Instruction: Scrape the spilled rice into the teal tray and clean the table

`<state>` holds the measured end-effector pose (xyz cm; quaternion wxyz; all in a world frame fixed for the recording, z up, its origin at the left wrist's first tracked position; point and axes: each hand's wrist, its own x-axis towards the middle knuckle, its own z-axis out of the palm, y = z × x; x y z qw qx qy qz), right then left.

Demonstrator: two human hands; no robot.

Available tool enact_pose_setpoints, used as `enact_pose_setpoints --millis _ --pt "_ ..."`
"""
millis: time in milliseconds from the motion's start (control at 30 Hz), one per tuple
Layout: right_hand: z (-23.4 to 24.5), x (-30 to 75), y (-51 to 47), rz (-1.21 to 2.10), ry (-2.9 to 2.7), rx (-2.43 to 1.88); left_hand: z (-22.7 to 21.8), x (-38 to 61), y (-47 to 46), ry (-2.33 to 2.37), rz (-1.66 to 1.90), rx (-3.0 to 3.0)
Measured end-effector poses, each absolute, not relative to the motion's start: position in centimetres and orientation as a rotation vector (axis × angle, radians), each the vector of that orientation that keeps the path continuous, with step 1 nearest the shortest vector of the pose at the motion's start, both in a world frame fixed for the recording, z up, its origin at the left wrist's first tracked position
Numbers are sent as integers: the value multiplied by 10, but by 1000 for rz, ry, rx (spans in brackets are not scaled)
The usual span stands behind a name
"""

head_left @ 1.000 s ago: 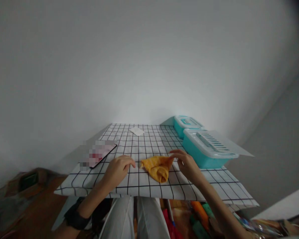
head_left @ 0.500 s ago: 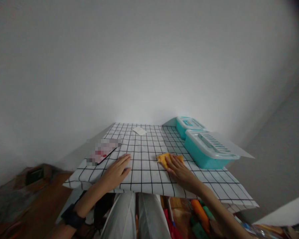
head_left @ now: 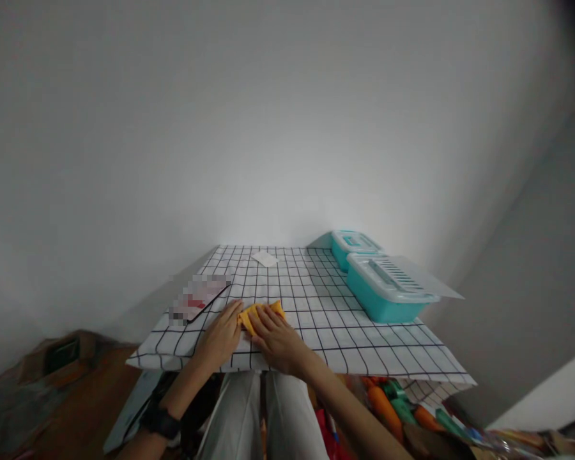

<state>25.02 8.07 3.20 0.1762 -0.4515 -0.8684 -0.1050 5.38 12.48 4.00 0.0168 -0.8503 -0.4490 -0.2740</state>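
Observation:
A small orange cloth (head_left: 259, 312) lies bunched on the checked tablecloth (head_left: 316, 306) near the front edge. My right hand (head_left: 276, 337) lies flat on top of the cloth, fingers stretched out and pressing it down. My left hand (head_left: 221, 335) rests flat on the table just left of the cloth, fingertips touching its edge. A dark band sits on my left wrist.
A phone (head_left: 202, 297) lies at the table's left edge. Two teal lidded boxes (head_left: 381, 291) stand at the right, with a white sheet under them. A small white card (head_left: 265, 258) lies at the back. Colourful items lie on the floor to the right.
My right hand slid the orange cloth leftwards across the table, from near the teal box to beside my left hand. My left hand opened flat and stayed near the front edge.

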Motion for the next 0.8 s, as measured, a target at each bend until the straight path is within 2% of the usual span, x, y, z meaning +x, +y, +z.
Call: enact_pose_setpoints --millis 333,500,800 --pt "39 401 82 -362 -2208 -1670 47 55 122 -1362 -820 -2648" --pt "37 399 88 -410 -2175 -1735 48 57 120 -1374 -789 -2620" --pt "13 397 37 -354 -2249 -1770 53 55 117 -1394 -694 -2695"
